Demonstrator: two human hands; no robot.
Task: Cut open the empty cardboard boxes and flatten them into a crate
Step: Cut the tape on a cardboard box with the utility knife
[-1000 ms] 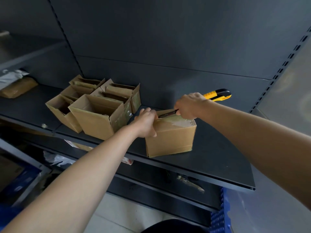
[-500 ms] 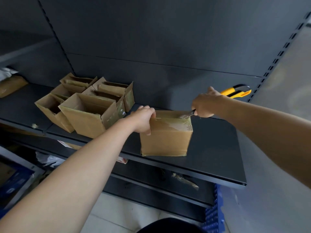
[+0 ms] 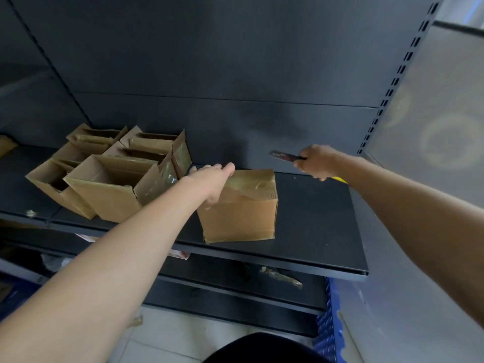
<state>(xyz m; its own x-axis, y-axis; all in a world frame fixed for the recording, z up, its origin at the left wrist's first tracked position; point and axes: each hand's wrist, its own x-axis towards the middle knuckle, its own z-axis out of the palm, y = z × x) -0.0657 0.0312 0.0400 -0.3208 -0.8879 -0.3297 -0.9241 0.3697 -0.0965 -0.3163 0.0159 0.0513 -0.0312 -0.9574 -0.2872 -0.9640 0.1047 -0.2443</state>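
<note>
I see both bare arms stretched forward. My left hand (image 3: pixel 212 180) lies on the box (image 3: pixel 243 213), fingers straight. My right hand (image 3: pixel 317 161) (knuckles up) is fisted round the knife (image 3: pixel 284 155), off to the right.

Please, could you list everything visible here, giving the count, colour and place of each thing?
taped box: one, brown, middle of the shelf, near its front edge.
open boxes: at least four, brown, grouped on the shelf's left part.
utility knife: one, dark blade and yellow handle, above the shelf, right of the taped box.
shelf: one, dark grey, across the view.
crate: one, blue, bottom right, below the shelf.
left hand: rests on the taped box's top left edge.
right hand: grips the utility knife.
</note>
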